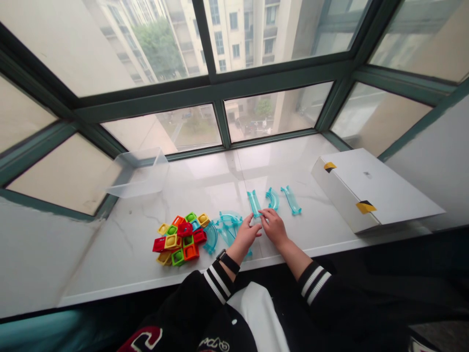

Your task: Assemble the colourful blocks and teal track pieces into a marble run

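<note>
Behind the front edge (124, 288), hands (274, 228) touch blue track (253, 202), the box (377, 188) well apart.

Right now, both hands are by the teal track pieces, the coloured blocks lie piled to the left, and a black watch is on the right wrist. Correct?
Not quite: the black watch is on the left wrist, as the head view shows. The rest stands: the left hand and right hand are by the teal track pieces, with the coloured blocks piled left.
</note>
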`<state>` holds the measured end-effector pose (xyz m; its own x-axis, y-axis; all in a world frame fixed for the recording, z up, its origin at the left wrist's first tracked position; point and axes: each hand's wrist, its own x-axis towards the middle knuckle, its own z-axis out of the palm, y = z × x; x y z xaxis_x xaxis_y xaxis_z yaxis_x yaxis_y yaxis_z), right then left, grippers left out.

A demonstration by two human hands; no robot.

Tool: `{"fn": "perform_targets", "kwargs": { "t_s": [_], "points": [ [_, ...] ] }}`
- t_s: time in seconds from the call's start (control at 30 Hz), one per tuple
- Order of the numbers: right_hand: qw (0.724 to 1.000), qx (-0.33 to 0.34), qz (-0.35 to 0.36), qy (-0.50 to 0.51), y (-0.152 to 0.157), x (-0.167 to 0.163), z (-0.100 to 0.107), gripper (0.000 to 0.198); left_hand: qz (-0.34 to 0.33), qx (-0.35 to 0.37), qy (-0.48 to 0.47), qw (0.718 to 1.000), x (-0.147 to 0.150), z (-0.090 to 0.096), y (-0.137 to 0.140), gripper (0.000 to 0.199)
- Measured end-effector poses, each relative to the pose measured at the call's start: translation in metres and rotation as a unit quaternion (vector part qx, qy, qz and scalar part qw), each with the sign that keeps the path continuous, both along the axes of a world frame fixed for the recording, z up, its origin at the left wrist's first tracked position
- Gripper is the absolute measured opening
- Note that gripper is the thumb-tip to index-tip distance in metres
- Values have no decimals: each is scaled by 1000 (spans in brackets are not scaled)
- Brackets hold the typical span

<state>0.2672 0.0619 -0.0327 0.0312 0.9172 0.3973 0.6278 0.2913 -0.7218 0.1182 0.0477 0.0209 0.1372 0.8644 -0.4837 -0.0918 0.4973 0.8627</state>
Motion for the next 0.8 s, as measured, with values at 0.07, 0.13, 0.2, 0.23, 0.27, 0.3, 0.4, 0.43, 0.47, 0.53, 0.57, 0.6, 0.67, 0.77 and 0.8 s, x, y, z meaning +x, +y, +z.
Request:
{"fn": "perform_targets", "kwargs": {
  "t_s": [0.07,0.13,0.2,0.23,0.27,0.3,0.4,0.43,0.47,0.53,0.57,0.6,0.67,0.77,0.8],
  "points": [
    [1000,-3,-3,-3,0,1,-2,31,-3,6,-3,1000,1,-4,1,81],
    [1000,-3,-5,-6,1,2,-3,32,-7,11,-3,1000,1,-7,2,81],
    [1000,-1,-5,-10,1,2,-4,33,-8,14,-1,1000,1,-8,3,80],
    [1000,0,-6,-12,1,2,-5,33,-8,15,1,1000,0,-8,3,80],
    [1000,0,-6,-13,1,2,-5,34,-9,17,4,1000,1,-8,4,80],
    [1000,1,-6,-14,1,2,-6,34,-11,17,8,1000,1,-8,4,80],
    [1000,6,-6,-17,1,0,-9,39,-17,22,23,999,2,-11,4,80],
    [1000,8,-5,-18,0,-1,-10,40,-17,26,27,999,2,-12,4,80],
    [1000,10,-5,-20,0,-1,-11,42,-18,30,31,999,2,-13,4,81],
    [1000,12,-4,-25,0,-2,-12,45,-21,36,38,998,3,-15,5,81],
    [1000,13,-3,-27,-1,-3,-13,46,-24,37,40,998,3,-16,5,81],
    [1000,13,-1,-29,-1,-3,-14,47,-26,38,43,998,4,-16,5,81],
    [999,15,1,-31,-1,-4,-14,48,-27,43,48,998,4,-17,6,80],
    [999,21,2,-33,-1,-5,-15,50,-27,51,51,997,5,-17,6,80],
    [999,23,2,-34,-1,-5,-15,50,-28,52,49,997,4,-17,6,80]
  ]
}}
